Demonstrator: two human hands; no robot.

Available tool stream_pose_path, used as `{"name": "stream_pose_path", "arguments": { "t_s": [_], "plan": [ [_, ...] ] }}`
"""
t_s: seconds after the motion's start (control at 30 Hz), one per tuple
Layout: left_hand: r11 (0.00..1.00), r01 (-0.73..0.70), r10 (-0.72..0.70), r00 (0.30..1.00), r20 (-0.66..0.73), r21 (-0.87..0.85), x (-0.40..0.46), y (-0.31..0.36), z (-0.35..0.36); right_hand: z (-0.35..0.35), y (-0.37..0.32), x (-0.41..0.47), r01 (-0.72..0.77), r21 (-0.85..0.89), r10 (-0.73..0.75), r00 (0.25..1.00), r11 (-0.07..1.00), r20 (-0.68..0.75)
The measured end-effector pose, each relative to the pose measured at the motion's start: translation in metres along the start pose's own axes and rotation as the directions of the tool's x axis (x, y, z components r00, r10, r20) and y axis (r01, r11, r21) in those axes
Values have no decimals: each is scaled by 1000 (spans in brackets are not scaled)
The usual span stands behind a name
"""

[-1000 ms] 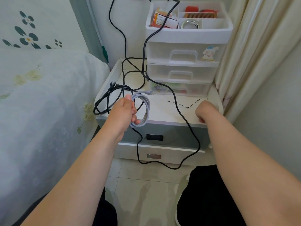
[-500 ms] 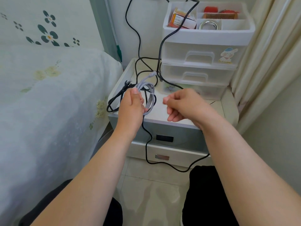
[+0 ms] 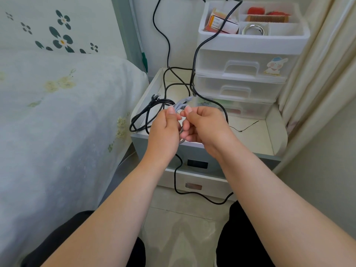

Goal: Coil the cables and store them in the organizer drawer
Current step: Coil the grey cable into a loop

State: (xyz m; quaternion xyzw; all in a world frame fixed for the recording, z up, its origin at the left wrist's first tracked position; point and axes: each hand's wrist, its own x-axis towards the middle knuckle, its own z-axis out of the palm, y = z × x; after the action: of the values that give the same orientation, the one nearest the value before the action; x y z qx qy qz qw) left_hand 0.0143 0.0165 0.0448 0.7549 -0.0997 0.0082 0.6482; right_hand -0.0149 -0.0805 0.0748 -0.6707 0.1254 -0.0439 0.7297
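Observation:
A coiled grey cable (image 3: 181, 105) is held above the front of the white nightstand (image 3: 265, 135). My left hand (image 3: 164, 130) grips the coil, mostly hiding it. My right hand (image 3: 204, 126) has its fingers curled on the same coil from the right, thumb at its top. A black coiled cable (image 3: 148, 112) lies on the nightstand's left side. A long black cable (image 3: 194, 62) runs down past the clear plastic organizer (image 3: 242, 81), whose three drawers are closed, and loops below the nightstand.
A thin black tie (image 3: 244, 127) lies on the nightstand's right part. The organizer's top tray (image 3: 250, 41) holds a box, a comb and a tape roll. A bed (image 3: 57, 112) stands left, a curtain (image 3: 323, 74) right. The nightstand drawer (image 3: 192, 182) below is closed.
My right hand moved left from the nightstand's right edge and took hold of the grey coil beside my left hand. The left hand raised the coil slightly.

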Motion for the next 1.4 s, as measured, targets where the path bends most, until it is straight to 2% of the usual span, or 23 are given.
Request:
{"name": "stream_pose_path", "arguments": {
  "t_s": [0.17, 0.3, 0.5, 0.63, 0.73, 0.93, 1.07, 1.17, 1.3, 1.4],
  "plan": [
    [997, 68, -67, 997, 41, -39, -2, 1, 1, -1, 2, 1, 73, -120, -75, 997, 990, -9],
    [994, 81, -79, 997, 22, -78, -6, 2, 2, -3, 3, 3, 96, -223, -103, 994, 970, -21],
    [975, 170, -170, 985, 10, -141, -5, -2, 2, 0, 6, 2, 60, -209, -58, 998, 976, 16],
    [964, 105, -118, 992, -39, -243, -9, 4, 3, -3, 7, 3, 2, -249, 17, 997, 969, 73],
    [953, 63, -70, 998, -11, -295, -12, 7, 6, -3, 8, 4, 25, -307, -5, 998, 951, 67],
    [978, 65, -53, 997, 64, -198, -6, 4, 2, -5, 13, 9, 207, -573, -231, 973, 793, 31],
    [993, 40, -34, 998, 52, -109, -7, 3, 0, -7, 15, 9, 251, -600, -302, 953, 760, 16],
    [1000, 17, -16, 1000, 27, -7, -4, 2, -1, -7, 15, 8, 267, -552, -292, 955, 790, 45],
    [996, -5, 3, 1000, 29, 86, 3, 1, -8, -8, 15, 5, 284, -480, -230, 958, 830, 169],
    [998, 34, -39, 996, 85, 57, 5, 0, -11, -13, 17, 4, 322, -611, -266, 946, 723, 185]
  ]
}}
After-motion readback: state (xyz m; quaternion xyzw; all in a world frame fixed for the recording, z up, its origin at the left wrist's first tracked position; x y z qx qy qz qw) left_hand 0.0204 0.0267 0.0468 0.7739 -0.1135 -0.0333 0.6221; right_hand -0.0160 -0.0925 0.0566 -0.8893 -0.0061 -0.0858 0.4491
